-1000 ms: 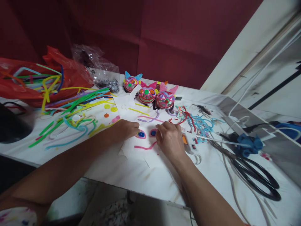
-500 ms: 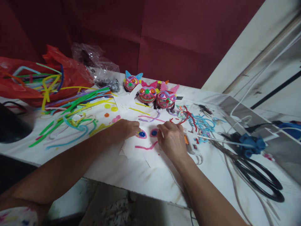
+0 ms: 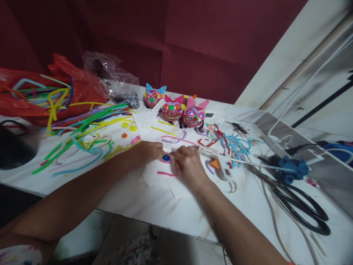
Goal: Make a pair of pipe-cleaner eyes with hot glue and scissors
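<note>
Both my hands work over a white sheet of paper [image 3: 154, 184]. On it lies a blue eye shape [image 3: 166, 158] with a pink and yellow rim. My left hand [image 3: 151, 151] is at the eye's left edge, its fingers curled together; anything in them is hidden. From the other side my right hand [image 3: 190, 163] reaches to the eye's right edge, fingers bent and closed, their content too small to make out. It covers the second blue eye. Below the visible eye runs a pink fuzzy strip [image 3: 166, 173], its right end under my right hand.
Several cat-like heads [image 3: 171, 109] stand at the back. Pipe cleaners [image 3: 91, 121] and a red bag [image 3: 82, 82] lie left. On the right are a white glue gun [image 3: 226, 170] with an orange trigger, tangled blue scraps [image 3: 238, 145], large black-handled scissors [image 3: 298, 204] and cords.
My right hand has moved left, covering the second blue eye and coming up to the first one. More of the glue gun now shows. My left hand has hardly moved.
</note>
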A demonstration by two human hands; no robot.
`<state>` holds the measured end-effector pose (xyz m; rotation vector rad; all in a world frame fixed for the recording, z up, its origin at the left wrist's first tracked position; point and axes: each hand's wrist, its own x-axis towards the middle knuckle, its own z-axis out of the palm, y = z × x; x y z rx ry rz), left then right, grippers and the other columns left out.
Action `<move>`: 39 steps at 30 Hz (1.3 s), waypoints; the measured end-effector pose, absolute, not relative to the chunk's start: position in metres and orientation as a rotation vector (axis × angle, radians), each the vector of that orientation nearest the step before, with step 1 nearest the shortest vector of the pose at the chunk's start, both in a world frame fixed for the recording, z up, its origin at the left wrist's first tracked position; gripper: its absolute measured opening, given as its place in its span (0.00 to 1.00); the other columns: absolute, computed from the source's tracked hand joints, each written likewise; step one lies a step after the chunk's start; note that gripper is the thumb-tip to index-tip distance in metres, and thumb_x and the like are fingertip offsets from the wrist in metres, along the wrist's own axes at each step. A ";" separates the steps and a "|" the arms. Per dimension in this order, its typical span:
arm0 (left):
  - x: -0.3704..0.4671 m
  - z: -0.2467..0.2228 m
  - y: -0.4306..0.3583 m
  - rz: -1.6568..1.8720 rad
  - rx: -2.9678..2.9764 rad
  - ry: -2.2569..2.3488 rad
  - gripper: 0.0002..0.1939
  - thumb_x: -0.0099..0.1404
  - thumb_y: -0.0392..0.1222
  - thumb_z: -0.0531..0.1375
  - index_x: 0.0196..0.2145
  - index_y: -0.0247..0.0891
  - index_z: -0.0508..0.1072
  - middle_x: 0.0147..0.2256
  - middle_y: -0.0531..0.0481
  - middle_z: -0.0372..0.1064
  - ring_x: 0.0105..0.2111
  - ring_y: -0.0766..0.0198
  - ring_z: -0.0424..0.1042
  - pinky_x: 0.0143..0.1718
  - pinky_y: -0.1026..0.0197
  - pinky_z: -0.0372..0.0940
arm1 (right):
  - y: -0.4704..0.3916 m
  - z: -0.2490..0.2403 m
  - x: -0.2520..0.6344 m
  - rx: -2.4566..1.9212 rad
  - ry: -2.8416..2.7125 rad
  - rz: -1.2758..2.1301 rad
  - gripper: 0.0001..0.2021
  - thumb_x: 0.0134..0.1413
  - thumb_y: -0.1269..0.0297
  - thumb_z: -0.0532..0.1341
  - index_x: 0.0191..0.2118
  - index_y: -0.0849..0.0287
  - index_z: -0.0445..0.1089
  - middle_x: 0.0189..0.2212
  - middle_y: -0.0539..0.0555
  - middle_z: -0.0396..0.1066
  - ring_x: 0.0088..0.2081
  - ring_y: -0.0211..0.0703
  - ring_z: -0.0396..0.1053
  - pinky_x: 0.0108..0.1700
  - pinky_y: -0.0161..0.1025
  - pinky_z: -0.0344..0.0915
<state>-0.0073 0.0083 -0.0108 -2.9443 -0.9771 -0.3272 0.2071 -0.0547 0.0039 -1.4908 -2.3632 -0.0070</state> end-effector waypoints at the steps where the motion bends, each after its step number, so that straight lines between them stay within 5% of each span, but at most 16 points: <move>1: -0.008 -0.009 0.008 -0.324 -2.980 -0.967 0.12 0.73 0.40 0.53 0.43 0.42 0.76 0.40 0.52 0.72 0.36 0.69 0.72 0.35 0.67 0.62 | -0.054 0.002 0.205 -1.478 -2.367 -0.005 0.15 0.63 0.70 0.57 0.50 0.53 0.78 0.42 0.57 0.73 0.45 0.49 0.64 0.44 0.44 0.52; 39: -0.005 -0.003 0.010 -0.441 -3.079 -1.200 0.07 0.66 0.37 0.58 0.37 0.39 0.77 0.38 0.51 0.75 0.39 0.64 0.74 0.39 0.64 0.63 | -0.042 -0.006 0.194 -1.485 -2.537 -0.090 0.17 0.63 0.70 0.57 0.54 0.49 0.76 0.47 0.58 0.71 0.48 0.53 0.62 0.46 0.49 0.52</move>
